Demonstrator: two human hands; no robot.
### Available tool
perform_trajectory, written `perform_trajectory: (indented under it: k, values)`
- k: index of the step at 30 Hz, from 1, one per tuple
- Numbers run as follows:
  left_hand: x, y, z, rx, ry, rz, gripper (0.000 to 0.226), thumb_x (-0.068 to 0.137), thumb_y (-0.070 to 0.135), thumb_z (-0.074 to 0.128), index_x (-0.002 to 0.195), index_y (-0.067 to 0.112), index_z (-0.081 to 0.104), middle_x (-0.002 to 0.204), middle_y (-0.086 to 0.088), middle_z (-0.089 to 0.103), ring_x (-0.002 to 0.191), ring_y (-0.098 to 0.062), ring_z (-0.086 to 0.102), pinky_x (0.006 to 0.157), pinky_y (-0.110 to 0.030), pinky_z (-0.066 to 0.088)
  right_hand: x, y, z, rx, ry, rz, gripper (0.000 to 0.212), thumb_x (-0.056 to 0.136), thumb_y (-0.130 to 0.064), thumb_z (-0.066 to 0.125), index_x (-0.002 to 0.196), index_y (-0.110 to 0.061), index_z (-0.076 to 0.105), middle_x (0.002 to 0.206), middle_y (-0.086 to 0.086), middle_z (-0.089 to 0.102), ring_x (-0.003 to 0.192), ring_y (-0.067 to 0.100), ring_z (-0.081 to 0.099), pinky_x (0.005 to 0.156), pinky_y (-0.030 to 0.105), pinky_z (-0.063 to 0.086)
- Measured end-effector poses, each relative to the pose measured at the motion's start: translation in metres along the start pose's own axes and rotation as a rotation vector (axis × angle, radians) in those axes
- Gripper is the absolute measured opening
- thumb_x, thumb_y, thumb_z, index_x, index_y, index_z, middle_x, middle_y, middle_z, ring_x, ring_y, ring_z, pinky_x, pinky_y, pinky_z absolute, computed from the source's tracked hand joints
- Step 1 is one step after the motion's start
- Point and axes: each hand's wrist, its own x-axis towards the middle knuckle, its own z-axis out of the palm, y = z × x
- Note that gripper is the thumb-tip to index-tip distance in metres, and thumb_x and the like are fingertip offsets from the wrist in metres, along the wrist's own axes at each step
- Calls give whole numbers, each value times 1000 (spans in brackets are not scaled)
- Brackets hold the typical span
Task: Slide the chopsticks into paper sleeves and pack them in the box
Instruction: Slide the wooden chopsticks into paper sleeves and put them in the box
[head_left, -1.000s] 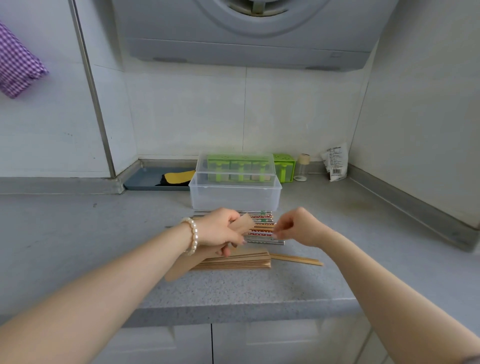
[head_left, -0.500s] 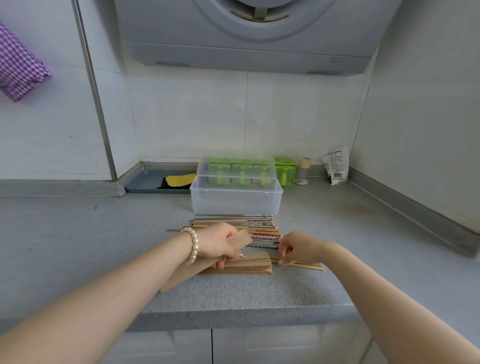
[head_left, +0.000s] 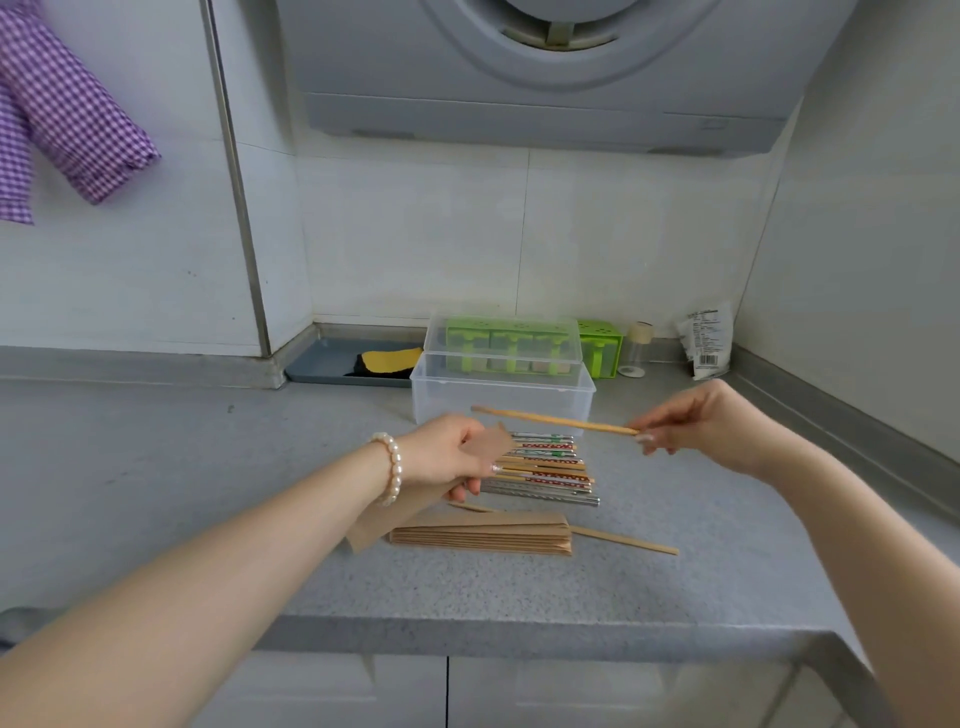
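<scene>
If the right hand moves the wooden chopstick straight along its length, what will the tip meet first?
Probably the open end of the brown paper sleeve in the left hand. The wooden chopstick in the right hand points slightly above it; depth is unclear.

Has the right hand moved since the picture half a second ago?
Yes. The right hand, then low beside the stack of paper sleeves, is now raised and further right, level with the clear box, pinching a wooden chopstick.

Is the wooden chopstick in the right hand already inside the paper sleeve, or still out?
Out. The chopstick is bare, pinched by the right hand, its tip short of the paper sleeve in the left hand.
</scene>
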Motion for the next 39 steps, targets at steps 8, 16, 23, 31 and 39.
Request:
perform_trajectory:
  k: [8,16,23,31,39]
  values:
    - [-1,0,-6,-2,76,27,5,88,11,60,90,15,56,71,-3,63,54,-8,60,55,-19,52,-2,9,-8,-226,162,-3,51,69,-7,78,51,-53,65,59,-24,67,60,4,59,60,6,43]
    - [0,1,-3,19,125,15,7,87,13,61,91,15,56,73,-2,63,52,-8,58,52,-19,51,-11,1,1,-451,268,-187,18,72,-6,76,79,-23,77,64,-21,60,66,3,59,64,12,43]
    - [1,-2,-1,69,119,20,8,89,15,59,87,20,53,75,-1,62,56,-8,56,54,-18,51,-12,-1,0,-522,248,-256,16,71,-8,77,81,-22,78,62,-25,58,69,-9,56,61,7,36]
    - [-3,2,-3,190,28,56,12,95,22,49,83,24,51,80,3,63,65,-8,60,70,-24,53,-15,1,-2,-432,222,-224,21,69,-6,78,78,-25,77,66,-34,62,72,2,58,59,8,40]
    - [-8,6,-5,268,-119,73,26,98,28,40,99,15,63,92,5,69,78,-10,68,83,-23,51,-13,-7,-6,-462,145,-206,21,66,-7,80,75,-26,77,63,-32,63,72,-6,60,62,4,41]
